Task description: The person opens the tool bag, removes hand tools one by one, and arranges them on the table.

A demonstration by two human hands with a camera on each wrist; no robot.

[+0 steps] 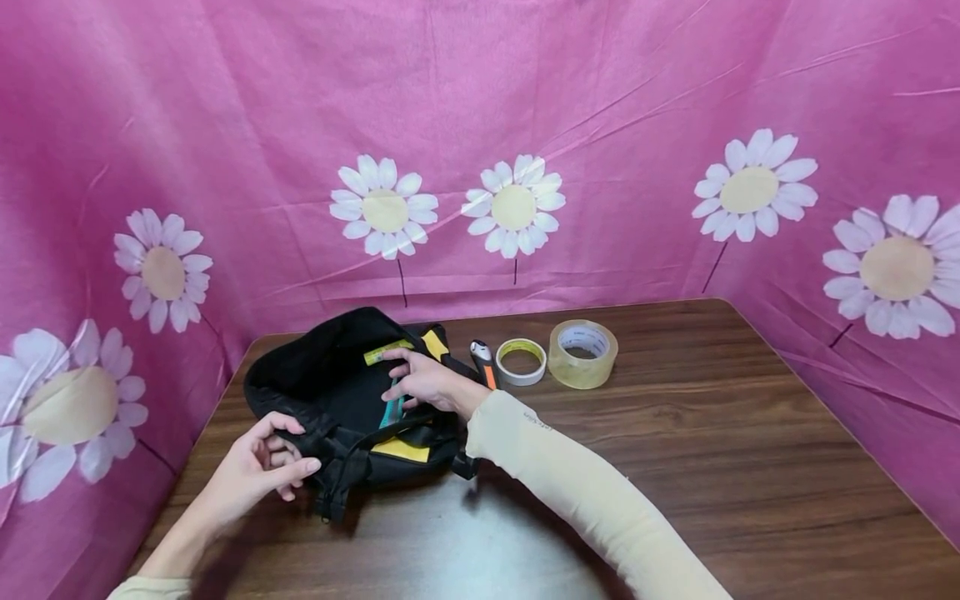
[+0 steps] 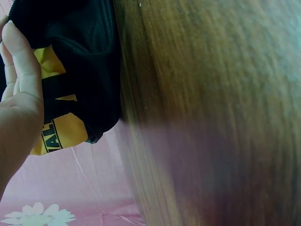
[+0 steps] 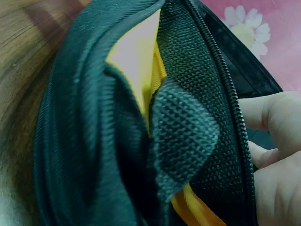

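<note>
A black tool bag [image 1: 352,467] with yellow patches lies on the left part of the table, its zipped mouth open. At the near left rim, my left hand [image 1: 258,467] holds the bag's edge between thumb and fingers; in the left wrist view, the hand [image 2: 21,80] is partly cut off. My right hand [image 1: 427,382] reaches into the mouth with fingers spread and loosely bent. Beside its fingertips are a yellow-green item [image 1: 378,354] and a teal item [image 1: 391,411] inside the bag. The right wrist view shows the zipper [image 3: 230,89] beside the right hand [image 3: 282,155].
Right of the bag stand a utility knife [image 1: 483,363] with an orange part, a narrow tape roll [image 1: 522,377] and a wide clear packing tape roll [image 1: 583,371]. The brown wooden table [image 1: 712,467] extends rightward. A pink flowered cloth [image 1: 615,100] hangs behind and at both sides.
</note>
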